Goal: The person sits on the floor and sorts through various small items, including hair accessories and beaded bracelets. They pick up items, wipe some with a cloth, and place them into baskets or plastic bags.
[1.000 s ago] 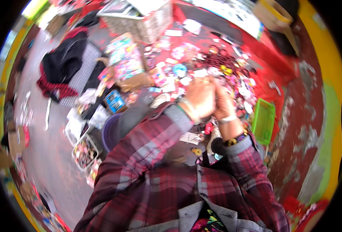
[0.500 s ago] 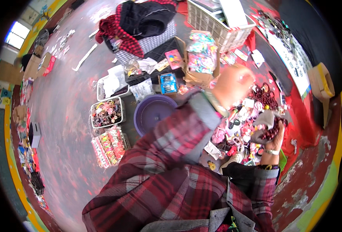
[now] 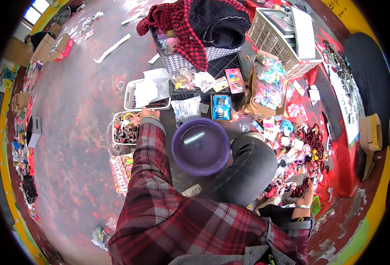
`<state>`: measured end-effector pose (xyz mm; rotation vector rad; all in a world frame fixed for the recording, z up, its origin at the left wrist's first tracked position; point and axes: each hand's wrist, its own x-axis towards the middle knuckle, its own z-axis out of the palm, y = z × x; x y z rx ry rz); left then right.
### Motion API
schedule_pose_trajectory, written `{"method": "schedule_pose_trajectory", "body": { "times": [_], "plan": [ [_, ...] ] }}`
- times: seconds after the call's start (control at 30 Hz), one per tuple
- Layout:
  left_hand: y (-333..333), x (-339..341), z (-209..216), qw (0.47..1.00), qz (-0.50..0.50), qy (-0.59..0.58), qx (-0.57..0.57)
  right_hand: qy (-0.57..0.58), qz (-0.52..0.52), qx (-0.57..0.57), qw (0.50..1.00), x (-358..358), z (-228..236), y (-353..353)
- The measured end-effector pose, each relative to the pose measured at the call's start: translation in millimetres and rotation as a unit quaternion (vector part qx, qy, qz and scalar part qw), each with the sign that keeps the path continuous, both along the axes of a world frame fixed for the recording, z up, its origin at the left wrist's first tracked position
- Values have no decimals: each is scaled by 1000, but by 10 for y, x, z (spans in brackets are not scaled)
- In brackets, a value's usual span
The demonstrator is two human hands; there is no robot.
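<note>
A dark floor (image 3: 82, 176), mottled with red and pale patches, spreads around and beyond both hands. The person's plaid shirt (image 3: 199, 221), in maroon, black and grey, fills the near side, its sleeves running out to the two hands, which are well apart. A bent knee in dark grey trousers (image 3: 250, 168) rises between them. Well beyond the left hand, toward the right, a red-and-black checked jacket (image 3: 173, 33) with a black lining lies over a patterned box; farther right stands a pale lattice crate (image 3: 267, 37) holding flat panels. Right of the right hand runs red cloth (image 3: 336, 165). On the near side of that cloth, a heap of small accessories (image 3: 281, 154) in pink, white and red reaches up to the right hand. Between the hands, nearer the left, sits a round purple basin (image 3: 225, 150), a streak of light shining inside. Beyond it is an open cardboard box (image 3: 256, 112) of colourful packets. Just past the left hand is a white basket (image 3: 128, 99) with papers; just left of it, a second white basket (image 3: 114, 128) holds hair ties (image 3: 126, 130). The left hand (image 3: 150, 113) is at that second basket's far right corner; its fingertips are hidden, so I cannot tell its grip. The right hand (image 3: 307, 194) curls around dark red beads (image 3: 298, 190), close beside a bright green basket (image 3: 316, 206).
</note>
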<state>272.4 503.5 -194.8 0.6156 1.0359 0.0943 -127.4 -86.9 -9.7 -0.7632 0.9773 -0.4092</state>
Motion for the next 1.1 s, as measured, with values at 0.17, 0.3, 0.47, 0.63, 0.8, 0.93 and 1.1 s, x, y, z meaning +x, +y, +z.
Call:
{"method": "schedule_pose_trajectory", "body": {
  "times": [0.17, 0.3, 0.47, 0.63, 0.8, 0.93, 1.1],
  "plan": [
    [-50, 272, -225, 998, 62, -14, -3, 55, 18, 7, 998, 190, 2, 112],
    [0, 561, -557, 994, 78, -69, -38, 70, 45, 19, 996, 348, -8, 192],
    [-116, 921, -820, 990, 107, -57, -74, 106, 36, 27, 993, 433, -1, 208],
    [78, 1154, -1140, 995, 71, 30, -64, 118, 45, 33, 992, 570, -11, 228],
    [203, 1126, -983, 987, -34, 76, 141, 104, 65, 8, 992, 608, -81, 250],
    [436, 1310, -458, 965, -35, 12, 259, 91, 77, 14, 993, 569, -161, 234],
    [545, 1527, 608, 949, -5, -275, 155, 94, 89, 42, 991, 540, -195, 280]
  ]
}}
